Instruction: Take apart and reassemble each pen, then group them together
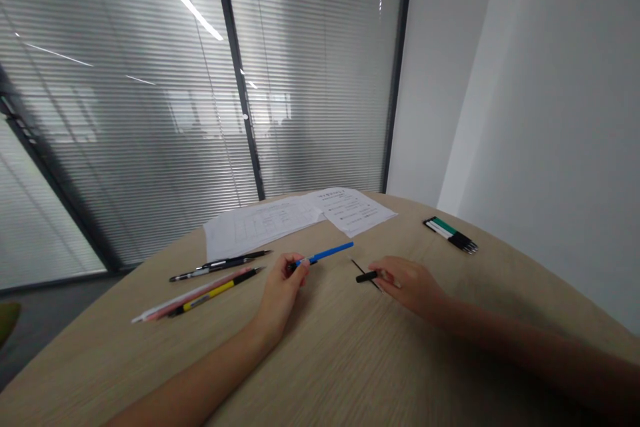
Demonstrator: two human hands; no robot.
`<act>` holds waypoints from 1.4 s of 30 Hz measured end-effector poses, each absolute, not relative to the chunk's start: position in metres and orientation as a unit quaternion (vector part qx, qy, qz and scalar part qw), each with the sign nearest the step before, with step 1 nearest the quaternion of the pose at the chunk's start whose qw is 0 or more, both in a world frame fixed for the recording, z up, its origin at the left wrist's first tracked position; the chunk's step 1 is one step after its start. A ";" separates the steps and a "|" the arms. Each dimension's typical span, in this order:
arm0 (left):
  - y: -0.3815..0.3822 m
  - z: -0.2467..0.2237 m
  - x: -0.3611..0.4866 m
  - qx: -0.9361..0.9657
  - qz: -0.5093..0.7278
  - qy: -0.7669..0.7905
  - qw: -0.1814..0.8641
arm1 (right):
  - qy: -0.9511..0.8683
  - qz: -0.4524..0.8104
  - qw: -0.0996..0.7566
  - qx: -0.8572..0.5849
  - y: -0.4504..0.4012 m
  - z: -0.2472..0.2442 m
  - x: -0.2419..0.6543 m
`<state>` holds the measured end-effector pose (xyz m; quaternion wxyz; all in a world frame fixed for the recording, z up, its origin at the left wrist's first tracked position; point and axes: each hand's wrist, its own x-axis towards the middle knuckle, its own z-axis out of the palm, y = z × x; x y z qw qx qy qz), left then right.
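My left hand point(287, 287) is closed around the dark end of a blue pen barrel point(331, 251), which points up and to the right over the table. Between the fingers of my right hand point(407, 283) is a short black pen part point(367, 276); whether it is a cap or a grip section, I cannot tell. A thin dark pen refill point(357, 264) runs slantwise under that part, partly hidden by it and by my fingers. The two hands are apart, with the tip of the blue barrel between them.
Several pens lie left of my left hand, among them a yellow and black pen point(215, 293) and a black pen point(220, 265). Printed sheets point(265, 220) cover the table's far side. Several green, white and black pens point(450, 234) lie near the right edge of the round wooden table point(320, 360).
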<state>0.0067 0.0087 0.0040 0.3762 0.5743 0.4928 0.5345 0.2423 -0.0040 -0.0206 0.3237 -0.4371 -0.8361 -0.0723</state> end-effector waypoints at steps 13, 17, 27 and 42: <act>0.011 0.002 0.009 0.564 0.570 0.470 0.370 | -0.861 -0.044 0.258 -0.435 0.014 0.005 0.218; 0.010 0.003 0.009 0.543 0.585 0.471 0.376 | -0.864 -0.059 0.237 -0.441 0.016 0.002 0.214; 0.013 0.001 0.008 0.514 0.598 0.465 0.404 | -0.850 -0.069 0.243 -0.462 0.016 -0.007 0.212; 0.016 -0.001 0.002 0.476 0.629 0.492 0.368 | -0.835 -0.066 0.286 -0.465 -0.014 -0.020 0.223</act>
